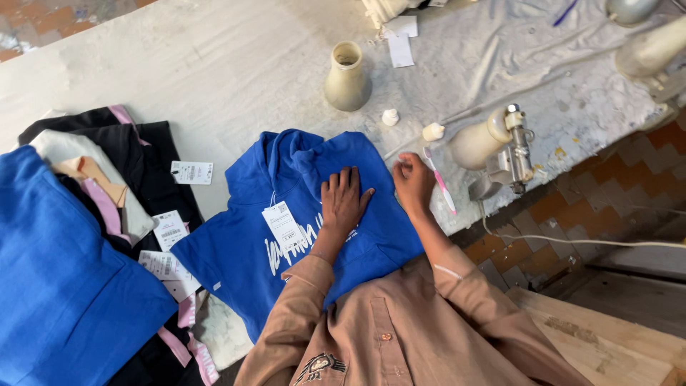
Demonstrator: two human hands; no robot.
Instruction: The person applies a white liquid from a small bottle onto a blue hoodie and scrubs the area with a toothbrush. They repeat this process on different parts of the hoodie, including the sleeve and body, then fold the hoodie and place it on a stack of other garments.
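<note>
A person's left hand [344,202] presses flat, fingers spread, pinning a blue hoodie [300,229] to the counter [236,71], while the right hand [413,182], at its 3 o'clock, pinches a pink toothbrush [440,182].

A beige cone-shaped spool [347,77] stands on the table [214,64], a garment pile [93,236] lying well apart.

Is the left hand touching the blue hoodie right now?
Touching. The head view shows the left hand lying flat, fingers spread, on the blue hoodie, with no gap visible beneath the palm.
</note>
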